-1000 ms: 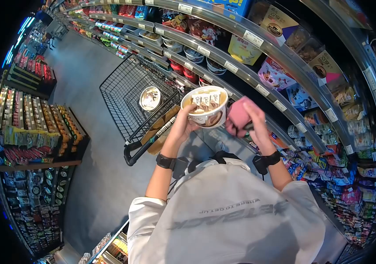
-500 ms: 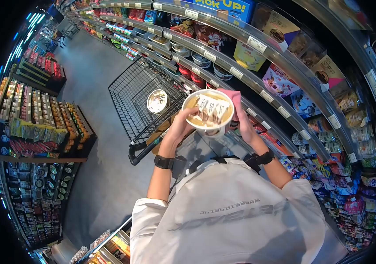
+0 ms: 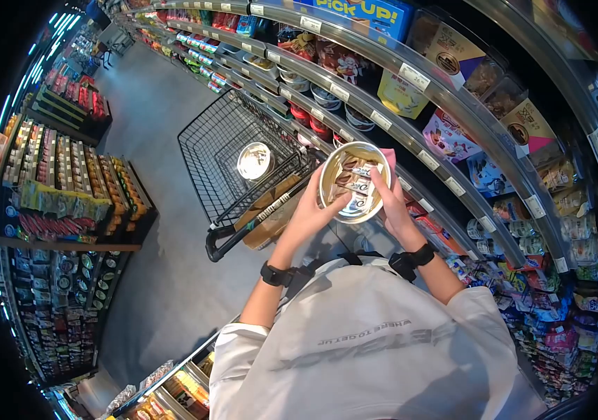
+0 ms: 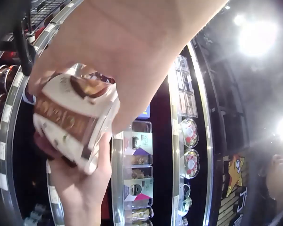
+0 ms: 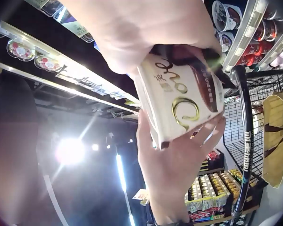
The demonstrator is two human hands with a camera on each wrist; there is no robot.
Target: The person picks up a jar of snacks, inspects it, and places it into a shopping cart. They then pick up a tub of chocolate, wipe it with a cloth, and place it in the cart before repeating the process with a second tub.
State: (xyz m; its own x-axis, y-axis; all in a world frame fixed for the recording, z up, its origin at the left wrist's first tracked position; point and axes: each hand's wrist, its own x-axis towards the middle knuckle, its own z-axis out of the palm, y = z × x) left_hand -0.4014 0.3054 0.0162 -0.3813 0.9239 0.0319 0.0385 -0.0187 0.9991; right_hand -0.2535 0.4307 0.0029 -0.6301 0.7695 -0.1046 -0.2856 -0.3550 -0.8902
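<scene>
Both hands hold a round white chocolate tub in front of the chest, its top facing up in the head view. Through that top show several wrapped chocolates. The left hand grips the tub's near left side, thumb on the rim. On the other side the right hand holds the tub, with its thumb over the top. A pink item, whose kind I cannot tell, shows behind the rim by the right hand's fingers. Brown and white printing covers the tub's side in the left wrist view.
A black wire shopping cart stands ahead to the left, with another round tub inside and a brown paper bag by its handle. Stocked shelves curve along the right. Across the aisle floor stands a snack display.
The right hand, with the pink item, has come in from the right against the tub. The tub has turned and tilted, and both hands have shifted slightly to the right.
</scene>
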